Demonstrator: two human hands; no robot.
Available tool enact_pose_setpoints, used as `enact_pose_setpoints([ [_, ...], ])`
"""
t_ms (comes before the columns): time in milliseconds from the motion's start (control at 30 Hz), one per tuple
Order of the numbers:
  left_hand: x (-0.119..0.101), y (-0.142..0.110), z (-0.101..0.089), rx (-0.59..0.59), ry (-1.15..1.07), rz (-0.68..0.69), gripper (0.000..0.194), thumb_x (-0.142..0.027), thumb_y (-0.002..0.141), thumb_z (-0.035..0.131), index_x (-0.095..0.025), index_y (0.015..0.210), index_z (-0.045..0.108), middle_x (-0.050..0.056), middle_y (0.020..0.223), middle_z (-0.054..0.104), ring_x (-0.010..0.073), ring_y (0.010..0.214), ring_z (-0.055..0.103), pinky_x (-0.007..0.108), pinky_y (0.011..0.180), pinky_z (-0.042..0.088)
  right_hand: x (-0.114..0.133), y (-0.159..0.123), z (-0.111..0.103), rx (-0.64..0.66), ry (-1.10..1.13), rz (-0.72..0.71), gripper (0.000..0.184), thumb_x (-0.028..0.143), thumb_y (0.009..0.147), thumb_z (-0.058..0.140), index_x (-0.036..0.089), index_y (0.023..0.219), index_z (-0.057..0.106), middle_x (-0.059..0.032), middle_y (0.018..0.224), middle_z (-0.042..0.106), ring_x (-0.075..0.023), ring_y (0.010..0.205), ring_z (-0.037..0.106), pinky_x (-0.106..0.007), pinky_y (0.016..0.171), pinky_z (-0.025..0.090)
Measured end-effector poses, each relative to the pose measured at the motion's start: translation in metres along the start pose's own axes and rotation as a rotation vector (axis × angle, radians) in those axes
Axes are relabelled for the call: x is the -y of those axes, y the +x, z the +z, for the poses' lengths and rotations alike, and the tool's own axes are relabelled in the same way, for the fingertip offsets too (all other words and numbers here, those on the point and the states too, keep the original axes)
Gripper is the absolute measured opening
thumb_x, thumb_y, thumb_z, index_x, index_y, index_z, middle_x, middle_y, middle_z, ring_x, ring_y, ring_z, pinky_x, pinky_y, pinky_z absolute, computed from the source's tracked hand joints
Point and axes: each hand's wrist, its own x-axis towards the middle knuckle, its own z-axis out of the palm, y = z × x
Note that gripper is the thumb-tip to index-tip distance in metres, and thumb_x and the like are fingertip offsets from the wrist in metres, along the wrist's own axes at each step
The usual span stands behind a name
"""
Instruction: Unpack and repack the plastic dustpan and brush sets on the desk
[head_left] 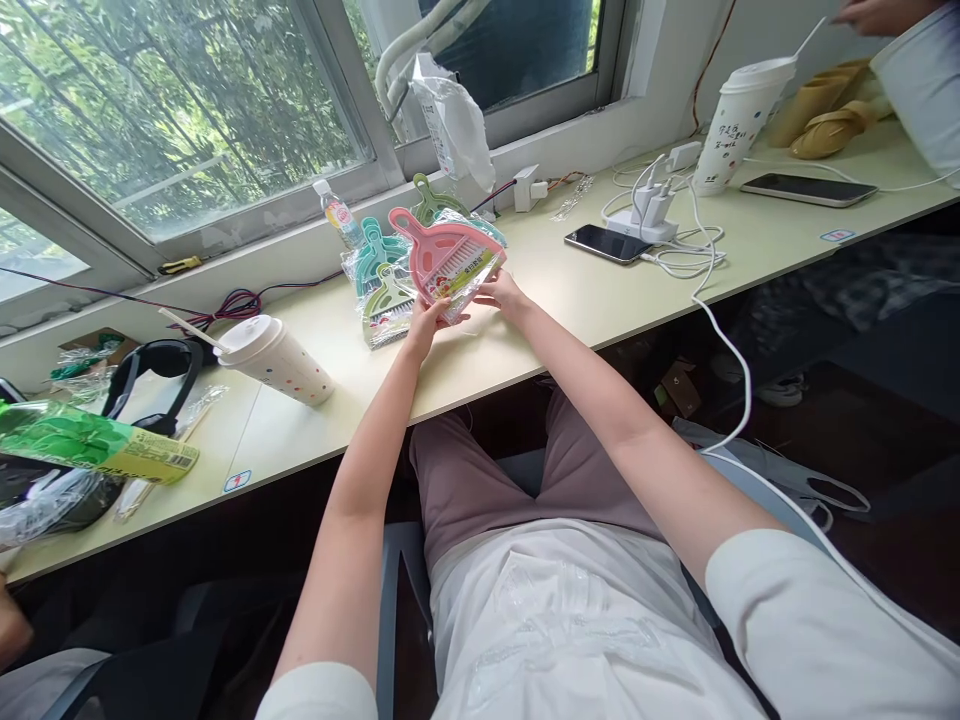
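Note:
A pink dustpan and brush set [450, 255] in clear wrap is tilted up above the desk, its handle pointing to the upper left. My left hand [427, 325] grips its lower left edge, thumb on the front. At its lower right corner, the fingers of my right hand [504, 292] are closed on the wrap. Right behind and to the left lie more wrapped sets: a light green dustpan [388, 298], a teal dustpan [373, 255] and a darker green dustpan [433, 198]. The pink set partly hides them.
Left on the desk [525, 345] are a lidded paper cup [274, 355], a green drink bottle [90, 440] and headphones [161, 375]. To the right are a phone [606, 243], a charger strip [649, 220] with white cables and another cup [739, 125]. A co-worker's hand [874, 15] shows at upper right.

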Motion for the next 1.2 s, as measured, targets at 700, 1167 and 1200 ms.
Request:
enact_pose_setpoints([
  [700,0.009,0.006,-0.007,0.018,0.047,0.007,0.054,-0.024,0.065,0.078,-0.02,0.113,0.054,0.011,0.115,0.07,0.0288,0.099,0.071,0.05,0.085,0.064,0.001,-0.001,0.001,0.033,-0.082,0.037,0.034,0.014,0.061,0.071,0.023,0.091,0.058,-0.0003,0.098,0.07,-0.0196,0.095,0.066,-0.045,0.094,0.057],
  [1167,0.006,0.002,-0.002,-0.042,0.013,-0.026,0.047,-0.019,0.068,0.072,-0.019,0.111,0.056,0.01,0.11,0.07,0.0291,0.087,0.075,0.044,0.076,0.065,0.005,-0.011,0.002,0.032,-0.138,0.013,0.037,0.021,0.064,0.072,0.026,0.095,0.053,-0.0008,0.103,0.069,-0.0204,0.102,0.065,-0.046,0.094,0.056],
  [1200,0.007,0.002,-0.001,-0.058,0.0,-0.027,0.046,-0.018,0.067,0.072,-0.019,0.111,0.055,0.01,0.111,0.07,0.0296,0.087,0.074,0.045,0.077,0.064,0.006,-0.011,0.003,0.037,-0.139,0.013,0.038,0.021,0.064,0.073,0.026,0.096,0.053,-0.0008,0.104,0.069,-0.0206,0.103,0.065,-0.046,0.095,0.056],
])
